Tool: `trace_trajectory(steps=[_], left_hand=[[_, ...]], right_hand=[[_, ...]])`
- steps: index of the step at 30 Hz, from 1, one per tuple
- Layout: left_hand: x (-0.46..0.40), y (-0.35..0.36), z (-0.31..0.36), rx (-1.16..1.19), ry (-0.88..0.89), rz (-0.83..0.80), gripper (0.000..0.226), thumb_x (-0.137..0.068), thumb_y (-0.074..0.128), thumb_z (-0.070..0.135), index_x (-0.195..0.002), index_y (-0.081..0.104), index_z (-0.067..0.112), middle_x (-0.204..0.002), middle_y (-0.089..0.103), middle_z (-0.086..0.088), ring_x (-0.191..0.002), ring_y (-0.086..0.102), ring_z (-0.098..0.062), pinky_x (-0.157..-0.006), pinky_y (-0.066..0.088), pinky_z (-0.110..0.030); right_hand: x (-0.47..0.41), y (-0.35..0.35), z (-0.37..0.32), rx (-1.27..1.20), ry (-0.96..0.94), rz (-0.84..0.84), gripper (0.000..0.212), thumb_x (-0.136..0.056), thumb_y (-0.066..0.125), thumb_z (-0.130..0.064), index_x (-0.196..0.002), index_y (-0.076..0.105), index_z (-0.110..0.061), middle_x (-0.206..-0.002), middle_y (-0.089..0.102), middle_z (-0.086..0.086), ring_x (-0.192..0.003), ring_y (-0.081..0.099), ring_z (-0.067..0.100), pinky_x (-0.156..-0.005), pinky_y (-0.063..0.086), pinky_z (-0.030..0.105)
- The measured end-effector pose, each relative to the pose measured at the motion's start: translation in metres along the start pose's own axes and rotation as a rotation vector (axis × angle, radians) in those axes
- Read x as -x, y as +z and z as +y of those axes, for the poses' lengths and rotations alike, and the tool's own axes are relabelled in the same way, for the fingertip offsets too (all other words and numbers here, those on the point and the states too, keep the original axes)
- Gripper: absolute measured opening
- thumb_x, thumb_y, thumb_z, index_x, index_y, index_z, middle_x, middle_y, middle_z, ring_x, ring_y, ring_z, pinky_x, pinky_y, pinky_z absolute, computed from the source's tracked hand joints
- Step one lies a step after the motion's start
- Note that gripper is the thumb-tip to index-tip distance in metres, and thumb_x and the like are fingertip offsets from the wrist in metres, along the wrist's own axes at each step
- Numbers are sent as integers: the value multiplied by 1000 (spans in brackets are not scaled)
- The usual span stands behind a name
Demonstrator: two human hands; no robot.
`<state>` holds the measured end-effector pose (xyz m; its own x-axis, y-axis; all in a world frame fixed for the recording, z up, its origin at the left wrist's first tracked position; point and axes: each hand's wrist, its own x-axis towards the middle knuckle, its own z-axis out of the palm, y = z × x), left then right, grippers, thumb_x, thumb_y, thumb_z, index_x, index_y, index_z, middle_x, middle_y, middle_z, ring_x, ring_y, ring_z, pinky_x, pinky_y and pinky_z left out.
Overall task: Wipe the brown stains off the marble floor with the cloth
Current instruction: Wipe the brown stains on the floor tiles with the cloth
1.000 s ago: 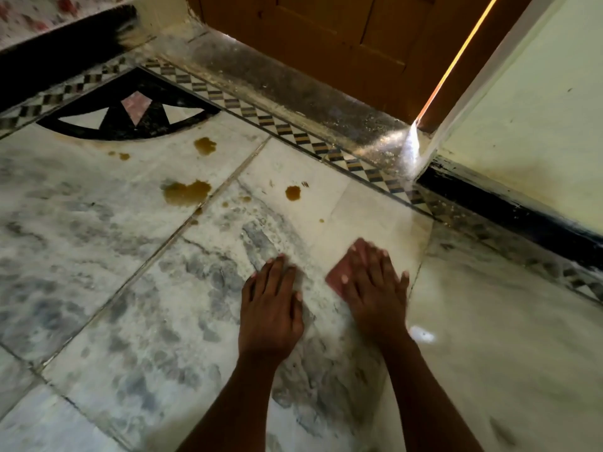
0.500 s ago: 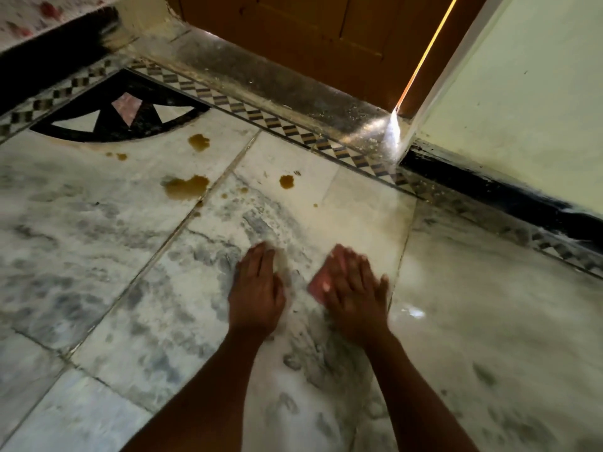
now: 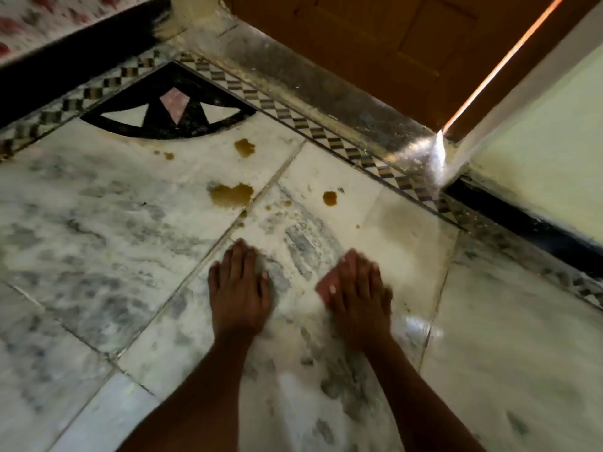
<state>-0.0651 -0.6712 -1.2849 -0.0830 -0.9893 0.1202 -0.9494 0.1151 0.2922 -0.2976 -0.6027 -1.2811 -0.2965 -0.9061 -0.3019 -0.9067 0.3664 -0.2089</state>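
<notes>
At lower centre the left hand [image 3: 239,290] lies flat, fingers straight, on the marble floor [image 3: 98,223]. The right hand [image 3: 359,296] presses a pink cloth [image 3: 326,282] down with straight fingers. The brown stains [image 3: 232,194] lie above.

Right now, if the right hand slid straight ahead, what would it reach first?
Probably the small round brown stain, after bare marble floor; the right hand presses the cloth flat.

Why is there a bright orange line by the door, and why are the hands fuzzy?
Head view: light through the door gap makes that line and glare on the threshold; the left hand and the right hand on the cloth look smeared, probably motion blur.
</notes>
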Motion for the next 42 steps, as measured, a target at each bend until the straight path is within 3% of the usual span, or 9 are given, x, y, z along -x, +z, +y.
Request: trace_trajectory(steps=[4,10,16,20,24,28,32,38,42], left_hand=[[-2,-6,3,29,-11,-63,58,-103,44,40,-153,54,12,-168,42,-12,-150,47,-30,-123,32,-54],[-3,5,0,1,-17,-10,56,-100,50,38,-150,56,14,-167,44,-9,-151,46,-29,-122,31,-52],[-3,2,4,-20,-27,-9,56,-100,46,41,-149,58,16,-166,45,-7,-150,46,-28,-120,33,-51],[-2,5,2,-29,-47,-19,58,-100,45,42,-151,56,17,-169,41,-6,-153,43,-27,-119,33,-51],[-4,7,-1,-15,-40,-17,60,-100,45,43,-153,53,18,-171,37,-4,-155,40,-26,-120,31,-51],[-1,9,2,-9,-53,-5,59,-100,45,43,-153,54,19,-172,37,-3,-155,40,-24,-121,32,-51],[-5,10,-2,1,-26,15,57,-100,49,42,-151,57,19,-169,42,-4,-153,44,-25,-120,35,-51],[-4,11,-2,-20,-26,9,56,-100,50,40,-152,56,18,-169,42,-5,-153,43,-26,-121,33,-51],[-1,15,-1,-46,-24,26,57,-100,56,37,-152,56,16,-169,41,-7,-154,42,-27,-121,32,-52]], right_hand=[[25,-21,22,16,154,-219,73,-107,21,-64,-161,-26,-47,-174,-30,-8,-163,-20,23,-128,0,65],[-114,-27,-10,-202,513,166,75,-108,23,-57,-169,-8,-26,-178,2,16,-163,2,43,-127,3,69],[-74,-11,-29,-7,-180,105,69,-107,25,-58,-167,-8,-46,-179,-13,-5,-165,-13,26,-129,-5,59],[-87,-32,23,-57,57,76,70,-105,18,-64,-166,-11,-45,-179,-11,-3,-165,-10,27,-128,-6,64],[-194,-62,-16,-170,301,59,73,-108,18,-64,-168,-10,-33,-178,-10,13,-163,-9,43,-126,-4,71],[-207,-54,-50,-20,-27,-42,76,-108,24,-63,-165,-19,-37,-176,-21,8,-163,-16,38,-128,-5,68],[-151,-44,-2,64,-283,56,72,-104,31,-65,-164,-7,-54,-178,-8,-12,-165,3,28,-125,10,67],[-224,-54,-56,-183,356,136,81,-106,24,-68,-167,-14,-29,-178,-7,16,-162,-5,45,-128,3,69],[-213,-33,-103,50,-110,52,81,-107,29,-65,-164,-19,-36,-178,-13,13,-162,-9,44,-128,0,67]])
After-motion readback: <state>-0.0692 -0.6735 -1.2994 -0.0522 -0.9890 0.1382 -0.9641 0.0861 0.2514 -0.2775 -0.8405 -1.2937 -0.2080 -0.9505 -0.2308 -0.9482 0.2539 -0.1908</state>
